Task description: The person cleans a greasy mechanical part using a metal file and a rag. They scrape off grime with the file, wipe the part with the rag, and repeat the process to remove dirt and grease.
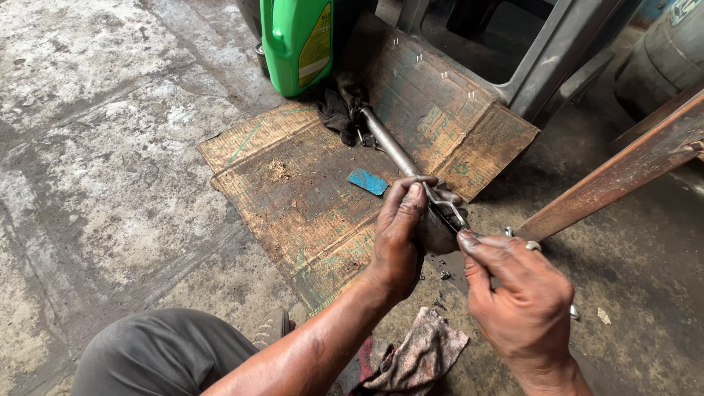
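A long steel shaft (387, 143) lies across a flattened, oil-stained cardboard sheet (308, 198), its near end wearing a dark rubber boot (434, 233). My left hand (400, 235) is wrapped around that boot end. My right hand (517, 293) grips the handles of a metal plier-like tool (444, 207) whose jaws reach onto the top of the boot next to my left thumb. The tool's tip and the boot's clamp are mostly hidden by my fingers.
A green plastic jug (297, 42) stands at the cardboard's far edge by a dark rag (336, 116). A small blue scrap (367, 181) lies on the cardboard. A grey plastic stool (528, 51), a rusty bar (623, 172), a stained cloth (414, 359) and my knee (161, 356) surround me.
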